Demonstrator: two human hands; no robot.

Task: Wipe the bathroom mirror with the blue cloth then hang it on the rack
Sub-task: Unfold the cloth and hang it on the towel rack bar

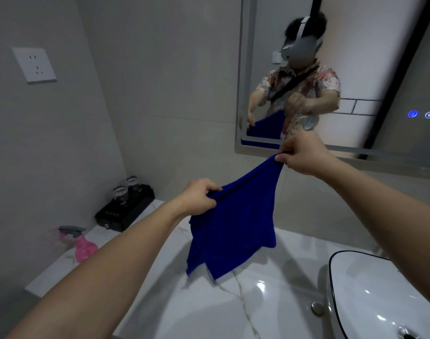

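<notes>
Above the marble counter [233,311], the blue cloth [233,223] is hanging in the air, stretched between two hands. The left hand [196,196] is pinching its near-left top corner with curled fingers, and the right hand [299,155] is gripping the far-right top corner, thumb and fingers bunched round the fabric. The cloth's top edge is running as a taut line from lower left up to the right and away, toward the mirror [356,69]; that line is its long axis, and the rest of the fabric is drooping down in folds, its loose corners pointing at the counter without touching it. The mirror is sitting on the far wall to the right, and it is reflecting the cloth and the person holding it. A white sink [380,289] is lying at the near right. On the left side of the counter a pink spray bottle [84,245] is lying on its side, and farther back a black tray [125,209] is holding glasses [125,189]. A wall socket [34,64] is showing on the left wall.
</notes>
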